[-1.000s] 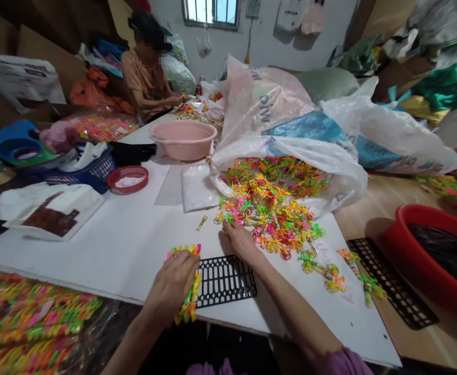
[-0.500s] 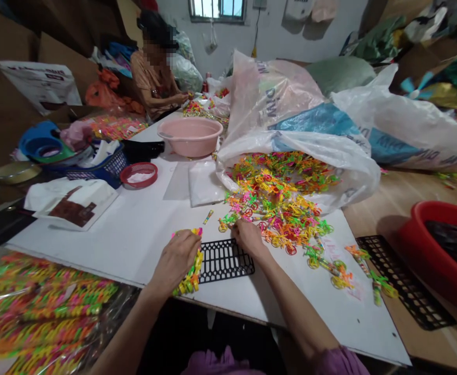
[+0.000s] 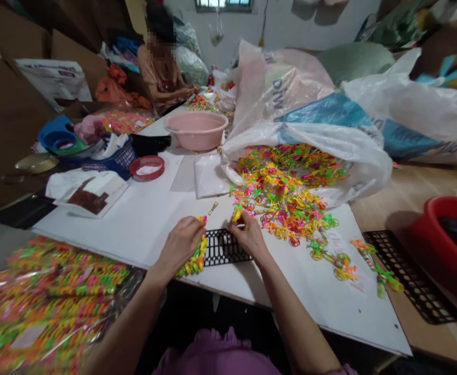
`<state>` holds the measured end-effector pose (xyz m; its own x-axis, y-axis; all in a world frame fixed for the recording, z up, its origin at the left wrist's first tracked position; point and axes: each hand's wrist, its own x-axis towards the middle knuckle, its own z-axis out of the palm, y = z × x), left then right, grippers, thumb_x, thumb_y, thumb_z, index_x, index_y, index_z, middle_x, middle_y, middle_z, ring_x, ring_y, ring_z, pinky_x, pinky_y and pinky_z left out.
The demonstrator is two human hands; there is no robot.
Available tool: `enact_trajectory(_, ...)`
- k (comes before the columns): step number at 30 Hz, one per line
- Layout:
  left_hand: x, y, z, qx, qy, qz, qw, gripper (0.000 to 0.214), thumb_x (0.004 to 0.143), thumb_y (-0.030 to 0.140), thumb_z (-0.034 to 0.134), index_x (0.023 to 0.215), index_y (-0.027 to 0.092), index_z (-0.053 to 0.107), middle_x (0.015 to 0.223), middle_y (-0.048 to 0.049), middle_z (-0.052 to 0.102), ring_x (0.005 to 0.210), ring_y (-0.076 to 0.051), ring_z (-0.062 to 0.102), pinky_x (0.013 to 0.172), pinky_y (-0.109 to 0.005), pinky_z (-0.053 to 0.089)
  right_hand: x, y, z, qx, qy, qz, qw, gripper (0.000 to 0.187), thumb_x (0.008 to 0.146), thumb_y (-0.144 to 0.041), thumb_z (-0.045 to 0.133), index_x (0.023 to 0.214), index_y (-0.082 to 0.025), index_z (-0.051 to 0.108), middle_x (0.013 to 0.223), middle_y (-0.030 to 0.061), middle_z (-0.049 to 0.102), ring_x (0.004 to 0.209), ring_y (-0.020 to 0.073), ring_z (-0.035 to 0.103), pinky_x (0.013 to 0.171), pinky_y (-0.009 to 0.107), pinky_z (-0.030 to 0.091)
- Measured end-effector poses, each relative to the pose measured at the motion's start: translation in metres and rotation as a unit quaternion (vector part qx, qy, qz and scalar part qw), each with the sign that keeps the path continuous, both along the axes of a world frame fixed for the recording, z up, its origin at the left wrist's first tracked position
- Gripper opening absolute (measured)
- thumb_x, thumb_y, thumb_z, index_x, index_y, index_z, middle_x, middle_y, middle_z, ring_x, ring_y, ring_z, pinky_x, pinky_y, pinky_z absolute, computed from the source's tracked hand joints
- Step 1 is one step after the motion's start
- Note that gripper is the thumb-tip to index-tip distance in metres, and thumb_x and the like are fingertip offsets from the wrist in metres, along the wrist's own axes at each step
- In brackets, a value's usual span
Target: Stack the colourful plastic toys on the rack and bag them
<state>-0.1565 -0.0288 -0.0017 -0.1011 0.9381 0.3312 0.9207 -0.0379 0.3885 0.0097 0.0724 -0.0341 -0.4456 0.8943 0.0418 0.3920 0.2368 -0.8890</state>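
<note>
Left hand [image 3: 179,245]: clamped around 1 neon plastic link chain [image 3: 194,262], above the white tabletop [image 3: 107,234]. Right hand [image 3: 250,237]: fingers pinched together on 1 yellow plastic piece [image 3: 237,212], just beside a loose neon heap [image 3: 285,195] spilling from 1 white sack [image 3: 302,133]. 1 black plastic grid [image 3: 224,247] lies between the hands.

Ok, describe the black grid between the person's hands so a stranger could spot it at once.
On the white table, below the heap of coloured plastic pieces, a black slotted grid lies between the left hand and right hand. The similar grid to its right lies off the table on a wooden surface.
</note>
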Motion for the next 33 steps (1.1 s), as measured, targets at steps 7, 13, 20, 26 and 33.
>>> enact_trajectory(7, 0.01, -0.042, 0.009, 0.049, 0.004, 0.007, 0.999, 0.021, 0.089, 0.022, 0.044, 0.101, 0.016, 0.06, 0.096, -0.0057, 0.063, 0.094, -0.017, 0.056, 0.087, -0.031, 0.045, -0.005, -0.055, -0.024, -0.095, 0.037, 0.072, 0.992, 0.008, 0.071, -0.024, 0.051, 0.078, -0.019, 0.051, 0.07, -0.0003, 0.059, 0.062, 0.0141, 0.056, 0.059, 0.024, 0.044)
enact_trajectory(13, 0.028, -0.063, -0.012, 0.023, 0.065, -0.031, 0.997, 0.019, 0.089, 0.019, 0.045, 0.1, 0.017, 0.06, 0.093, -0.0053, 0.065, 0.093, -0.018, 0.057, 0.085, -0.033, 0.044, -0.015, -0.059, -0.033, -0.056, 0.055, 0.058, 0.995, 0.011, 0.074, -0.022, 0.05, 0.083, -0.018, 0.054, 0.077, 0.0013, 0.062, 0.068, 0.0145, 0.058, 0.065, 0.024, 0.046)
enact_trajectory(20, -0.001, -0.022, 0.013, 0.067, -0.015, 0.036, 0.997, 0.021, 0.086, 0.02, 0.046, 0.103, 0.017, 0.059, 0.099, -0.0061, 0.063, 0.097, -0.018, 0.055, 0.088, -0.032, 0.044, -0.041, -0.026, -0.032, 0.012, -0.002, 0.047, 0.999, 0.012, 0.078, -0.021, 0.049, 0.087, -0.018, 0.056, 0.084, 0.0022, 0.063, 0.078, 0.0153, 0.058, 0.072, 0.025, 0.044)
enact_trajectory(26, 0.001, 0.009, 0.002, -0.082, -0.034, -0.038, 0.995, 0.023, 0.086, 0.018, 0.043, 0.102, 0.016, 0.06, 0.094, -0.0054, 0.064, 0.093, -0.018, 0.056, 0.084, -0.032, 0.044, -0.045, -0.016, -0.039, 0.095, -0.116, 0.124, 0.981, 0.017, 0.077, -0.009, 0.041, 0.085, -0.016, 0.054, 0.086, 0.0049, 0.054, 0.079, 0.0162, 0.051, 0.072, 0.027, 0.042)
enact_trajectory(33, 0.007, 0.005, -0.006, -0.067, -0.026, -0.057, 0.996, 0.024, 0.084, 0.033, 0.054, 0.103, 0.019, 0.06, 0.094, -0.0042, 0.064, 0.091, -0.018, 0.057, 0.08, -0.031, 0.044, -0.023, -0.022, -0.037, 0.106, -0.133, 0.175, 0.97, 0.02, 0.076, -0.009, 0.042, 0.093, -0.016, 0.049, 0.092, 0.0057, 0.049, 0.083, 0.0168, 0.049, 0.076, 0.028, 0.043)
